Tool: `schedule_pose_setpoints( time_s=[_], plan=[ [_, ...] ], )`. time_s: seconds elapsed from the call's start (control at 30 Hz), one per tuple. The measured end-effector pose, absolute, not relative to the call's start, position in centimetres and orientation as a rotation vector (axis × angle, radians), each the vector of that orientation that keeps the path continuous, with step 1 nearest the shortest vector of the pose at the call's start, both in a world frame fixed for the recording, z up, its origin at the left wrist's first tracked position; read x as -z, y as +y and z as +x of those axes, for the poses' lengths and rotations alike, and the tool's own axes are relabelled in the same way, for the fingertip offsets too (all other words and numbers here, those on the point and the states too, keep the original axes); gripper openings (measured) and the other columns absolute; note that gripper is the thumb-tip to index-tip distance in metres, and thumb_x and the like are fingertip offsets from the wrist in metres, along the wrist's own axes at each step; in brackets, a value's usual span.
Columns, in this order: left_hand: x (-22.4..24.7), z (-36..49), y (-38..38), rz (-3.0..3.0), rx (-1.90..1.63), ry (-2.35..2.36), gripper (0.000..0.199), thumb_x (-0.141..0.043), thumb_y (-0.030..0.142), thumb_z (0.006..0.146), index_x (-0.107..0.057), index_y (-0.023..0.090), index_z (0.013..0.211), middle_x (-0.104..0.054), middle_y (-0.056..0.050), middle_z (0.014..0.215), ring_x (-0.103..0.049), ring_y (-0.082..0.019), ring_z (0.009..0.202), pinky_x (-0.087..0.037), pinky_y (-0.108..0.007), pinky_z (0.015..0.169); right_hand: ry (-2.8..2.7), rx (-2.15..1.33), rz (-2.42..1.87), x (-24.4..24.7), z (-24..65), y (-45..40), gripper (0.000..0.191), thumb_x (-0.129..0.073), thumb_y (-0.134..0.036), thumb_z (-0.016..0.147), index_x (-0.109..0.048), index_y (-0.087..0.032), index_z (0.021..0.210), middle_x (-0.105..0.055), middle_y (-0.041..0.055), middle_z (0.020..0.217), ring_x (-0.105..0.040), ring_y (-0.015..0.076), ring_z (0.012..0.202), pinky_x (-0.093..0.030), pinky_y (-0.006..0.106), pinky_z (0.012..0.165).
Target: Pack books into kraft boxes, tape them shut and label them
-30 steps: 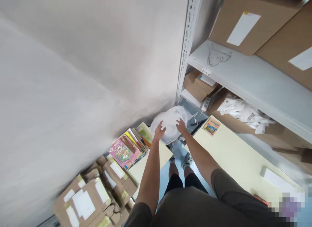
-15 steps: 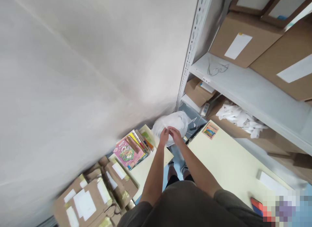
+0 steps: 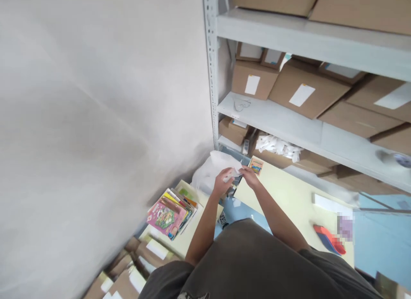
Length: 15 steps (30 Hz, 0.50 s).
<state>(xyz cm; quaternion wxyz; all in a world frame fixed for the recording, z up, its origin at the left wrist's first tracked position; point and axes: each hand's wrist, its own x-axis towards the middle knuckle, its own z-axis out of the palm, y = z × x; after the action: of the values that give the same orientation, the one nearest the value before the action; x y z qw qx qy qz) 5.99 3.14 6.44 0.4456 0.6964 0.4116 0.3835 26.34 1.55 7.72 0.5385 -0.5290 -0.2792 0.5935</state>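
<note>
We cannot see what the white bag (image 3: 205, 174) holds; the left hand (image 3: 224, 181) covers part of it, and where that hand's fingertips press stays unclear. The dark shirt (image 3: 250, 260) hides most of the legs, leaving us 1 shoe (image 3: 222, 221). The top edge crops the upper boxes (image 3: 362, 10), the bottom edge the lower cartons (image 3: 123, 286). We find the shelf label (image 3: 235, 116) too small to read, the round item (image 3: 401, 160) blurred, and the purple patch (image 3: 345, 227) pixelated.
</note>
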Motion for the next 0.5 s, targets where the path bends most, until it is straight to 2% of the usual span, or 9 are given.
schedule_pose_setpoints(
  time_s=[0.07, 0.13, 0.23, 0.27, 0.33, 0.4, 0.5],
  plan=[
    [-7.5, 6.5, 3.9, 1.598, -1.007, 1.109, 0.04, -0.065, 0.038, 0.099, -0.073, 0.024, 0.136, -0.069, -0.013, 0.139, -0.07, -0.026, 0.119, -0.061, -0.038, 0.097, -0.514, -1.331, -1.19, -8.8, 28.5, -0.1, 0.038, -0.092, -0.05, 0.071, -0.078, -0.025, 0.096, -0.081, 0.0027, 0.09, -0.075, 0.0262, 0.091, -0.059, 0.038, 0.082],
    [-8.0, 7.1, 4.5, 1.481, -1.052, 1.268, 0.05, -0.071, 0.043, 0.096, -0.068, 0.024, 0.142, -0.064, -0.015, 0.148, -0.065, -0.029, 0.131, -0.057, -0.041, 0.105, -0.402, -1.29, -1.117, -9.8, 30.9, -2.1, 0.041, -0.09, -0.05, 0.075, -0.077, -0.026, 0.106, -0.083, 0.004, 0.101, -0.076, 0.0282, 0.1, -0.061, 0.041, 0.087],
    [-7.8, 9.4, 4.8, 1.317, -0.965, 1.393, 0.087, -0.09, 0.046, 0.08, -0.055, 0.024, 0.156, -0.053, -0.016, 0.162, -0.047, -0.034, 0.153, -0.046, -0.044, 0.121, -0.326, -1.233, -1.052, -10.9, 34.5, -5.4, 0.041, -0.084, -0.048, 0.079, -0.074, -0.027, 0.113, -0.083, 0.0048, 0.111, -0.076, 0.03, 0.109, -0.062, 0.045, 0.092],
    [-7.7, 10.7, 4.6, 1.265, -0.901, 1.381, 0.097, -0.094, 0.046, 0.075, -0.051, 0.024, 0.16, -0.05, -0.016, 0.165, -0.046, -0.035, 0.154, -0.046, -0.045, 0.121, -0.316, -1.216, -1.041, -11.3, 35.6, -6.6, 0.04, -0.082, -0.047, 0.08, -0.074, -0.026, 0.113, -0.083, 0.0054, 0.112, -0.076, 0.0306, 0.112, -0.062, 0.045, 0.094],
    [-7.5, 14.0, 3.5, 1.177, -0.778, 1.266, 0.106, -0.096, 0.045, 0.072, -0.047, 0.024, 0.163, -0.051, -0.018, 0.164, -0.056, -0.036, 0.146, -0.051, -0.045, 0.116, -0.308, -1.193, -1.032, -11.8, 37.7, -9.0, 0.036, -0.076, -0.047, 0.083, -0.075, -0.024, 0.111, -0.083, 0.0073, 0.114, -0.074, 0.0323, 0.117, -0.062, 0.046, 0.096],
    [-7.5, 17.9, 1.4, 1.141, -0.706, 1.084, 0.099, -0.094, 0.043, 0.073, -0.052, 0.023, 0.16, -0.062, -0.018, 0.154, -0.067, -0.036, 0.133, -0.056, -0.046, 0.11, -0.308, -1.161, -1.044, -12.0, 39.4, -11.5, 0.035, -0.073, -0.05, 0.085, -0.075, -0.023, 0.108, -0.083, 0.0089, 0.114, -0.074, 0.0335, 0.119, -0.061, 0.045, 0.095],
    [-7.4, 23.3, -2.9, 1.241, -0.706, 0.883, 0.067, -0.088, 0.035, 0.074, -0.072, 0.019, 0.138, -0.076, -0.014, 0.134, -0.072, -0.033, 0.123, -0.056, -0.047, 0.109, -0.318, -1.079, -1.135, -11.6, 40.8, -15.2, 0.04, -0.08, -0.054, 0.081, -0.074, -0.023, 0.106, -0.083, 0.0081, 0.111, -0.076, 0.0329, 0.11, -0.061, 0.041, 0.088]
  ],
)
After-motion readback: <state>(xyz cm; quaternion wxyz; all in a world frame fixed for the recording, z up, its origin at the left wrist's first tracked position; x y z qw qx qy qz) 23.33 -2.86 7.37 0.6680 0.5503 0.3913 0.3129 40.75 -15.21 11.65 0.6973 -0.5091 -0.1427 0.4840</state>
